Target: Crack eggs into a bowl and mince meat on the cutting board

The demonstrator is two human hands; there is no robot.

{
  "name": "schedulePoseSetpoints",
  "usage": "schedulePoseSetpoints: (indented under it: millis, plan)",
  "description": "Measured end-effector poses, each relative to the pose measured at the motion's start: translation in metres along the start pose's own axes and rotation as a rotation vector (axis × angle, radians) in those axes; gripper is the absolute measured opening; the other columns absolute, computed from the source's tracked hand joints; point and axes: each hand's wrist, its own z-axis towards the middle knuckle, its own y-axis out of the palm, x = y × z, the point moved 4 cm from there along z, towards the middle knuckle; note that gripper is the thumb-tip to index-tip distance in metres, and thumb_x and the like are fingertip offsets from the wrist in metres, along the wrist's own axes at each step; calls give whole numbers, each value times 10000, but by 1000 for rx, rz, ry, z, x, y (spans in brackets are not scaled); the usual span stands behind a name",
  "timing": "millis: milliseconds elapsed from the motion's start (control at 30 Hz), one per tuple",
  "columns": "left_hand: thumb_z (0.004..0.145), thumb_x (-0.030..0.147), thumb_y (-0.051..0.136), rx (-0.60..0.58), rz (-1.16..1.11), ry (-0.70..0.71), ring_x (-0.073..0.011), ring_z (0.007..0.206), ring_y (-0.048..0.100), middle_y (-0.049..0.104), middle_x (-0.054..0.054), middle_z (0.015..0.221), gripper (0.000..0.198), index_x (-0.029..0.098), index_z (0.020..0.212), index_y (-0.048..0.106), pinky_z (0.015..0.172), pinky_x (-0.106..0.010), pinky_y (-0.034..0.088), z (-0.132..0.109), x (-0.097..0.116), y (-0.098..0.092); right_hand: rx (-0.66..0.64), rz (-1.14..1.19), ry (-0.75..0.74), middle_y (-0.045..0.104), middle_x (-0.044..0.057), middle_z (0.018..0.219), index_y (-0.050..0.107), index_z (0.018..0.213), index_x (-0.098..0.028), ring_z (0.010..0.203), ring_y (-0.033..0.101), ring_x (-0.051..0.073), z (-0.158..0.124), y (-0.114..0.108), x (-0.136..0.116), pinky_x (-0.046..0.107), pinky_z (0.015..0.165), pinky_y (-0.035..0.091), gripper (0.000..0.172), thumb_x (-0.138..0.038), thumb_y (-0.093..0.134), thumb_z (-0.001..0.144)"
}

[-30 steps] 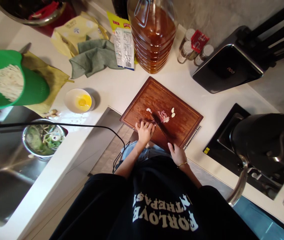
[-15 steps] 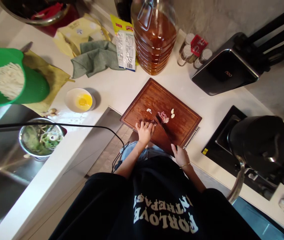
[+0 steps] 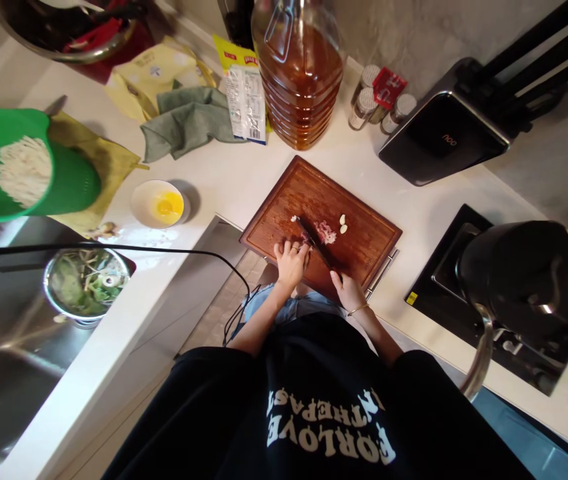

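Note:
A brown wooden cutting board lies on the white counter in front of me. My right hand grips the handle of a dark knife whose blade lies across the board's near half. My left hand rests with curled fingers at the board's near edge, pressing on a small piece of food beside the blade. A small heap of pinkish chopped bits lies just right of the blade. Two pale garlic cloves lie further right, and a tiny white scrap sits by the blade tip.
A large jug of amber oil stands behind the board, spice jars beside it. To the left are a bowl with egg yolk, a green colander of noodles and a metal bowl of greens at the sink. A black pot sits on the right.
My right hand has drawn in towards my left, swinging the knife left. Its blade now lies left of the chopped heap, close to my left fingers.

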Motion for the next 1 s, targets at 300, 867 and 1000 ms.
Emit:
schedulePoseSetpoints:
  millis: [300,867,1000]
  plan:
    - [880,345,407,-3,25,-3,-309,1065,462,627,-122,992,296,204,1025,623,1020,-573,151,11,1,-8,18,-25,2,702,123,939,603,1158,-173,859,666,241,-8,-1,2,276,700,443,528,-496,247,938]
    - [912,303,339,-73,100,62,-301,1067,469,623,-141,1030,389,174,1197,571,1018,-548,205,10,7,-11,14,-65,62,700,128,820,665,941,-163,755,653,232,-39,0,23,282,633,410,575,-524,218,930]
    - [894,288,389,-98,92,83,-296,1063,466,626,-122,1020,342,212,1155,598,1025,-556,190,7,5,-13,70,48,8,698,107,824,662,964,-166,742,642,213,-29,1,21,272,642,407,567,-511,212,933]
